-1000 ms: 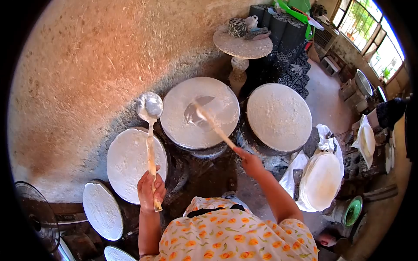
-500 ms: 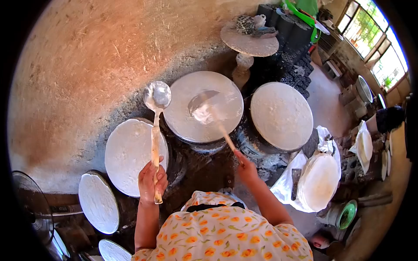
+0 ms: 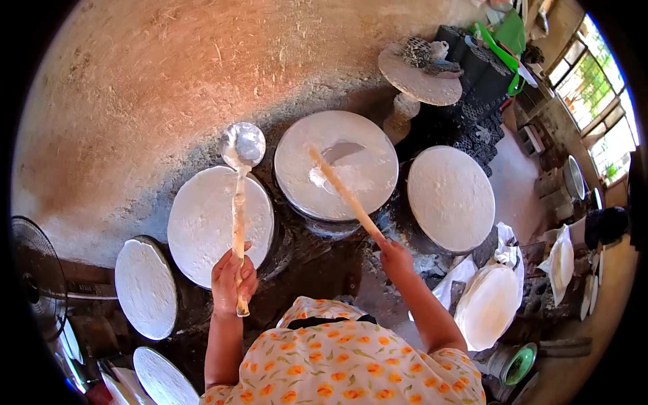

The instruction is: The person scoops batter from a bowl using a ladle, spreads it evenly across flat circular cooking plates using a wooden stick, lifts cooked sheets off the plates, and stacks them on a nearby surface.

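Note:
My left hand (image 3: 233,278) grips the pale handle of a metal ladle (image 3: 246,145), its bowl up near the wall, above the left round top. A straight wooden stick (image 3: 345,196) is clasped in my right hand (image 3: 395,258). The stick's far end lies over the middle round white-coated top (image 3: 304,179), where a darker wet patch (image 3: 351,158) and a bright white smear show. Whether the stick touches the surface I cannot tell. Beside it stand a left white-coated round top (image 3: 206,216) and a right one (image 3: 451,199).
Two more white discs (image 3: 145,289) lie at lower left, near a fan (image 3: 35,277). A white round stack (image 3: 487,304) on plastic sits at right, above a green basin (image 3: 520,364). Behind are a pedestal (image 3: 425,84) and dark perforated cylinders (image 3: 482,67). The wall (image 3: 169,88) borders the tops.
The view has shifted, moving the middle and right tops rightward. The stick, blurred before, is now sharp, its far end further up and left across the middle top. Both hands keep their holds.

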A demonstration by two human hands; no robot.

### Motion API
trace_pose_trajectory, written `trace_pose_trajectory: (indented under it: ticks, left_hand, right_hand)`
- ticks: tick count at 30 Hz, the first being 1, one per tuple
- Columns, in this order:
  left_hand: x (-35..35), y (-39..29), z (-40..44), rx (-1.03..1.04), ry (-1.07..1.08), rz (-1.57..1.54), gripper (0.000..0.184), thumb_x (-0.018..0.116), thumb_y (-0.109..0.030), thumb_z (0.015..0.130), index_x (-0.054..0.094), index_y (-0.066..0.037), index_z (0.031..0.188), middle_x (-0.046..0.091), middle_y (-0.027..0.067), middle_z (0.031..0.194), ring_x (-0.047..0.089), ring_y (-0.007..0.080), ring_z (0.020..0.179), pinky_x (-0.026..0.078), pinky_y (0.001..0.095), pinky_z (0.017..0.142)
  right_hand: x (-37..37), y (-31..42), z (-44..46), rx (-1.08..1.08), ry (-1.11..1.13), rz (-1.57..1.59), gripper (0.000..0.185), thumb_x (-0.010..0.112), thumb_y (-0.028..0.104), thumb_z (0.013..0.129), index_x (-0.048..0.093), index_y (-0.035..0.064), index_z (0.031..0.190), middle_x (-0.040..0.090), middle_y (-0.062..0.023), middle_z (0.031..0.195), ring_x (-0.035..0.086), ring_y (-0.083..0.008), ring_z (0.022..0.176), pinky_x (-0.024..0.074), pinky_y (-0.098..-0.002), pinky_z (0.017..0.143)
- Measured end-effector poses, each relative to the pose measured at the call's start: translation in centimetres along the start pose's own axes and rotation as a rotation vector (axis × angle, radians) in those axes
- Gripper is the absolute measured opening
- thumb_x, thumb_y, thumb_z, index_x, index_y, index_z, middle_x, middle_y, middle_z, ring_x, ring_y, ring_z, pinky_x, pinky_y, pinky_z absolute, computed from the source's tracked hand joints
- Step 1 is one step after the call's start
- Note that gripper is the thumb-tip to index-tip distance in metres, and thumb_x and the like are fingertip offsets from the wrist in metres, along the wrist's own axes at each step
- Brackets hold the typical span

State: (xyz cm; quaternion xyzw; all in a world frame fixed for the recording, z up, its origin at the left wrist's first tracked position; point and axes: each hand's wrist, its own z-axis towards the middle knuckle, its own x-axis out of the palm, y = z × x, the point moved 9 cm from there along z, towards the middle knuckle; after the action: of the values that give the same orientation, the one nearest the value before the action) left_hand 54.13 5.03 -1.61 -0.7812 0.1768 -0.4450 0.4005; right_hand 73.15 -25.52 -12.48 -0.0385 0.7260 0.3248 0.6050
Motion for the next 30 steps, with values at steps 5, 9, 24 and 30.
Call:
trace_pose_trajectory:
  ticks: [5,9,24,30]
  left_hand:
    - [-0.6,0.2,-0.8,0.001,-0.039,-0.007,0.036,0.045,-0.021,0.096,0.049,0.007,0.119,0.042,0.0001,0.061,0.033,0.0047,0.036,0.031,0.0186,0.032]
    - [0.1,0.7,-1.2,-0.015,-0.028,0.021,0.037,0.046,-0.022,0.096,0.050,0.007,0.119,0.042,-0.0001,0.062,0.033,0.0046,0.037,0.030,0.0186,0.032]
    - [0.5,1.6,-2.6,-0.082,-0.008,0.053,0.034,0.046,-0.021,0.096,0.051,0.004,0.119,0.043,0.0015,0.063,0.035,0.0061,0.037,0.031,0.0198,0.033]
    - [-0.4,1.8,-2.8,-0.108,-0.016,0.102,0.031,0.046,-0.018,0.095,0.052,0.003,0.118,0.044,0.0021,0.063,0.037,0.0066,0.038,0.033,0.0205,0.033]
  right_hand:
    - [1.0,0.0,-0.7,-0.066,0.072,-0.263,0.065,0.057,0.006,0.079,0.044,0.0367,0.135,0.055,-0.0137,0.077,0.061,-0.0333,0.071,0.0501,-0.0437,0.064]
    - [1.9,-1.8,5.3,0.029,0.021,-0.402,0.066,0.049,0.009,0.087,0.028,0.0399,0.142,0.057,-0.0164,0.082,0.064,-0.0338,0.070,0.0525,-0.0427,0.059]
    - [0.1,3.8,6.5,0.188,0.176,0.217,0.060,0.046,-0.004,0.077,0.051,0.0195,0.132,0.062,-0.0200,0.112,0.062,-0.0323,0.103,0.0479,-0.0359,0.087]
    - [-2.0,-0.8,5.0,0.056,-0.248,0.471,0.063,0.044,-0.008,0.075,0.049,0.0170,0.133,0.057,-0.0188,0.122,0.057,-0.0321,0.111,0.0468,-0.0354,0.092]
